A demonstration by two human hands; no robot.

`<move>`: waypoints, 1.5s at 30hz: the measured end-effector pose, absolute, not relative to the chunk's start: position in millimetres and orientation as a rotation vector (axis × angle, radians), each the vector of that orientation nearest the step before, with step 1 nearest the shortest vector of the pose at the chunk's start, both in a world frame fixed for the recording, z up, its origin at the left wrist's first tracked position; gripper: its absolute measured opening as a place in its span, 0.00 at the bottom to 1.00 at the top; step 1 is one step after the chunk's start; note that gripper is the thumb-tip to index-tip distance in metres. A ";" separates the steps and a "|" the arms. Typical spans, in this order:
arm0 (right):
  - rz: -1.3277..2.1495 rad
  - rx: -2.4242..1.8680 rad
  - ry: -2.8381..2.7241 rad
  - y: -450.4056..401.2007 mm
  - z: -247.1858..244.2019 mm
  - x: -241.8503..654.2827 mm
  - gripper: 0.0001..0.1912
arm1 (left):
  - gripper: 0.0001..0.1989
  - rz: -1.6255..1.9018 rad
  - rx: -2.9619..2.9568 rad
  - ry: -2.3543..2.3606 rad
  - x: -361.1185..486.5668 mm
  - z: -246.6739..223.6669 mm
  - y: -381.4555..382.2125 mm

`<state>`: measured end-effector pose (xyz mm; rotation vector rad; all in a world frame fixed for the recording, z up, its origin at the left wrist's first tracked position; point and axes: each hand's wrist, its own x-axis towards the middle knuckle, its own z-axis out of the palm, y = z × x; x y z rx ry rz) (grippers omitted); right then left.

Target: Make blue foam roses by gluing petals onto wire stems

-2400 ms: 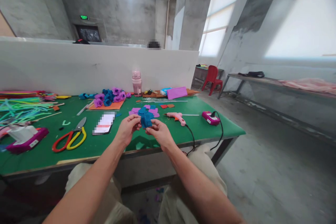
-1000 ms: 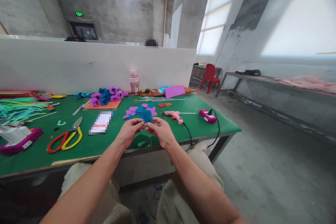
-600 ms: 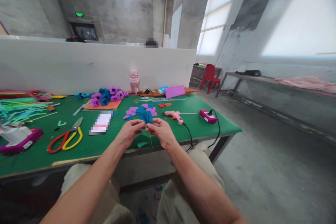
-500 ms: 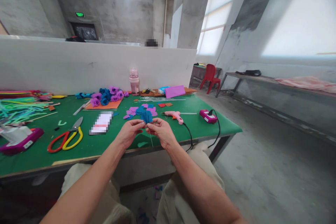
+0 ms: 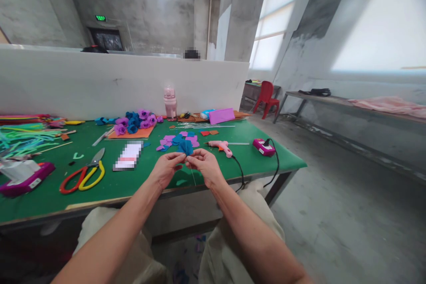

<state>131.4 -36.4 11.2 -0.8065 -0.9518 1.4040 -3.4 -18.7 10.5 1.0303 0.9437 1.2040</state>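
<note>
The fingers of the left hand [image 5: 167, 169] and of the right hand [image 5: 204, 166] are pinching, from both sides, the lower end of the blue paper [image 5: 185, 147]; the fingertips are almost meeting there, and whether they are touching each other I cannot tell. The paper is standing up above the fingertips, and a thin wire [image 5: 194, 177] is hanging under them, leaning a little to the right, its top hiding behind the fingers. Compared with the earliest view, the hands are now keeping closer together and the wire is now showing; compared with half a second ago, the paper is looking slightly more gathered and the wire's lower end is lying a bit more to the right. In my judgement, this is meaning that the paper is being tightened onto the wire by small turns, and that the joint is still depending on the grip. Just beyond the paper, loose petals [image 5: 168, 140] are lying on the table [image 5: 273, 164]; the glue gun [image 5: 221, 145] is resting near, at the right. Farther out, the phone [image 5: 128, 156] and the scissors [image 5: 96, 159] are lying at the left, and the flowers [image 5: 133, 123] are sitting behind them.
</note>
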 end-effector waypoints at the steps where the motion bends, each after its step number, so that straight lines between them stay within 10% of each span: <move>1: 1.388 -0.813 -0.960 -36.2 11.1 131.2 0.17 | 0.13 1.207 1.029 0.949 -3.1 10.2 -18.5; 45: 1.223 -0.875 -0.898 -33.2 3.8 120.5 0.10 | 0.13 1.357 1.025 0.946 5.7 8.5 -21.5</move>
